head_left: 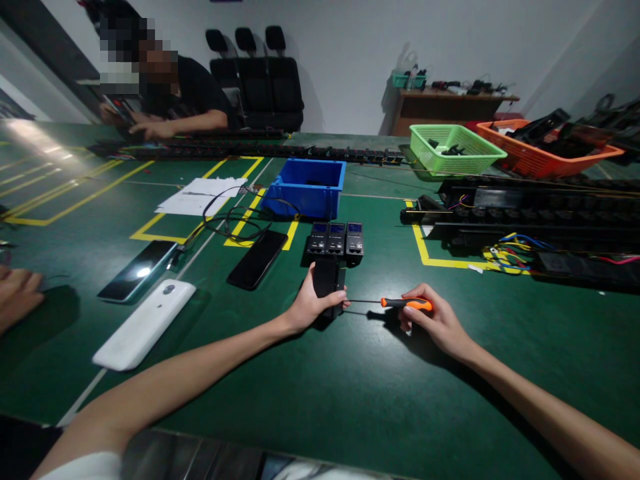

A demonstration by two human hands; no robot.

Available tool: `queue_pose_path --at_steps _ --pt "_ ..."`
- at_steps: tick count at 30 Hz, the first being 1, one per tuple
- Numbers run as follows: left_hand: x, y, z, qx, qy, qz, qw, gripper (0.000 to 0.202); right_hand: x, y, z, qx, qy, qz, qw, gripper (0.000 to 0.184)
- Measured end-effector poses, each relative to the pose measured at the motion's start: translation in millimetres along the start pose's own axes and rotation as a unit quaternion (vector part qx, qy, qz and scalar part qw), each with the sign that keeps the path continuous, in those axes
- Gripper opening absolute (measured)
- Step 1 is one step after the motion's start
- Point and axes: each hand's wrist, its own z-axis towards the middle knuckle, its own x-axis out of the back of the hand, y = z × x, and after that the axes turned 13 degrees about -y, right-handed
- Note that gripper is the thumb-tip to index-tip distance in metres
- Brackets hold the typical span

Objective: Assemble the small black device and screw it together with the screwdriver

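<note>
In from the near edge of the worktop [320, 400], the left hand [309, 303] grips a black box [326, 277], fingers wrapped; the right hand [439, 321], fingers curled, grasps an orange-and-black screwdriver [395, 303], tip apparently touching the box.

Offering no legible word, brand or number anywhere. Carrying small white marks [335, 247] on three boxes [335, 239], standing side by side between the tabletop's [550, 333] near and far edges: coming out too small for reading. Showing dark blue panels [337, 229] just beyond those marks, likewise too small for making out. Bearing one round grey mark [169, 289] on the white slab [145, 325], lying toward the tabletop's near left corner: being too indistinct for telling emblem from button. Giving nothing decipherable on the sheets [183, 205], lying nearer the far edge.
</note>
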Motion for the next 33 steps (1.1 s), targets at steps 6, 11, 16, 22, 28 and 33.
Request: queue_pose_path --at_steps 6,11,16,22,28,33 --pt "0.5 -0.5 -0.3 0.004 -0.003 0.007 1.000 0.056 -2.0 -3.7 0.2 -0.022 0.010 -0.014 1.000 0.022" --pt "-0.1 -0.1 -0.1 0.000 0.001 0.007 1.000 0.055 -2.3 -3.9 0.2 -0.041 0.004 -0.024 0.999 0.026" --pt "0.1 -0.9 -0.4 -0.001 0.001 0.008 1.000 0.056 -1.6 -0.9 0.2 -0.021 -0.002 -0.017 1.000 0.022" --pt "1.7 -4.0 -0.5 -0.008 -0.008 0.009 1.000 0.055 -0.2 0.1 1.2 0.005 -0.002 0.025 1.000 0.031" --pt "0.5 -3.1 -0.6 -0.007 -0.005 0.015 1.000 0.055 -2.9 2.4 1.0 0.013 0.028 0.031 0.999 0.025" --pt "1.0 -4.4 -0.6 -0.012 -0.006 0.016 1.000 0.054 -3.4 5.0 2.4 0.017 0.033 0.039 0.999 0.026"
